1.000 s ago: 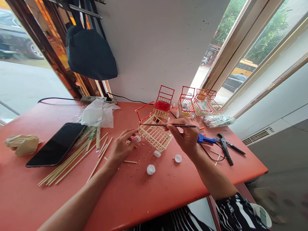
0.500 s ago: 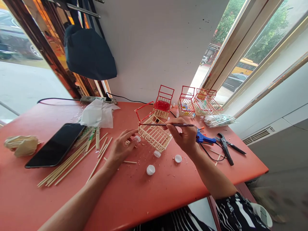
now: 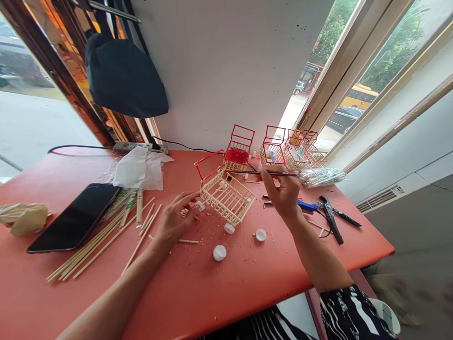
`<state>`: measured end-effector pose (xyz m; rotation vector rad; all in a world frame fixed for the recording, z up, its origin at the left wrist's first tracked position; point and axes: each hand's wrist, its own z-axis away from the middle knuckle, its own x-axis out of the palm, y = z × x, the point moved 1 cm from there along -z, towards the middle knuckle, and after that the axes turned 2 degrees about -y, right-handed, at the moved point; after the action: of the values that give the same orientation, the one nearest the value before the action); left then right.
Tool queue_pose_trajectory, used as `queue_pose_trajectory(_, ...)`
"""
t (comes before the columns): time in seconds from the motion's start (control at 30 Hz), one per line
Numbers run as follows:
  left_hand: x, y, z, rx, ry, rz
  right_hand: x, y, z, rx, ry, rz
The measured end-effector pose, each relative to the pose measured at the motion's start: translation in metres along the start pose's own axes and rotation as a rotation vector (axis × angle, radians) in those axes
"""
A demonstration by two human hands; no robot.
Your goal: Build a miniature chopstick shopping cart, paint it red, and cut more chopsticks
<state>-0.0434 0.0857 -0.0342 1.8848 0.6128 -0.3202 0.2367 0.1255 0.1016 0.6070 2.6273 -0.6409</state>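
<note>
A small cart of pale sticks (image 3: 230, 197) with a red handle frame (image 3: 209, 165) and white cap wheels stands tilted at the middle of the table. My left hand (image 3: 180, 212) pinches a white cap (image 3: 200, 206) at the cart's left corner. My right hand (image 3: 281, 186) grips a thin dark brush (image 3: 247, 173), whose tip is over the cart's back side, near a red dish (image 3: 237, 155). That dish rests on another stick cart with a red frame (image 3: 241, 134). Loose white caps (image 3: 219, 252) lie in front of the cart.
On the left are a phone (image 3: 74, 216), wooden sticks (image 3: 102, 241), white tissue (image 3: 139, 167) and crumpled brown paper (image 3: 24, 218). Finished-looking carts (image 3: 273, 146) stand at the back right. Pliers (image 3: 331, 219) and a blue glue gun (image 3: 307, 206) lie at the right.
My right hand has moved right and slightly back with the brush, whose tip has left the red handle's lower corner. My left hand still pinches the cap.
</note>
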Motion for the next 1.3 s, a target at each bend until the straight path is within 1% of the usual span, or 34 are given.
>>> queue_pose_trajectory(0.2, 0.001, -0.003, 0.0, -0.001, 0.009, 0.023, 0.012, 0.009, -0.001, 0.042, 0.008, -0.051)
queue_pose_trajectory(0.37, 0.001, -0.001, -0.001, -0.017, 0.008, 0.021, 0.011, 0.016, -0.001, 0.022, 0.062, -0.071)
queue_pose_trajectory(0.5, -0.001, 0.0, 0.0, -0.025, -0.008, 0.013, 0.005, 0.015, 0.0, 0.069, 0.058, -0.074)
queue_pose_trajectory(0.57, -0.001, 0.001, 0.0, -0.026, -0.014, 0.011, 0.005, 0.012, 0.0, 0.066, 0.041, -0.054)
queue_pose_trajectory(0.67, -0.001, 0.0, 0.0, -0.023, -0.01, 0.011, 0.009, 0.01, 0.0, 0.042, 0.016, -0.041)
queue_pose_trajectory(0.83, 0.0, -0.002, 0.0, -0.013, -0.002, 0.017, 0.018, 0.011, -0.002, 0.105, 0.041, -0.089)
queue_pose_trajectory(0.97, 0.0, -0.003, 0.0, -0.023, 0.001, 0.025, 0.015, 0.009, -0.003, 0.067, 0.075, -0.077)
queue_pose_trajectory(1.13, -0.001, -0.001, 0.0, -0.033, -0.016, 0.022, 0.013, 0.001, -0.002, -0.015, 0.071, -0.003)
queue_pose_trajectory(1.2, -0.001, -0.001, 0.0, -0.036, -0.019, 0.024, 0.016, 0.001, -0.001, -0.011, 0.072, -0.02)
queue_pose_trajectory(1.3, -0.001, -0.001, 0.0, -0.03, -0.011, 0.018, 0.02, 0.007, -0.002, 0.032, 0.088, -0.027)
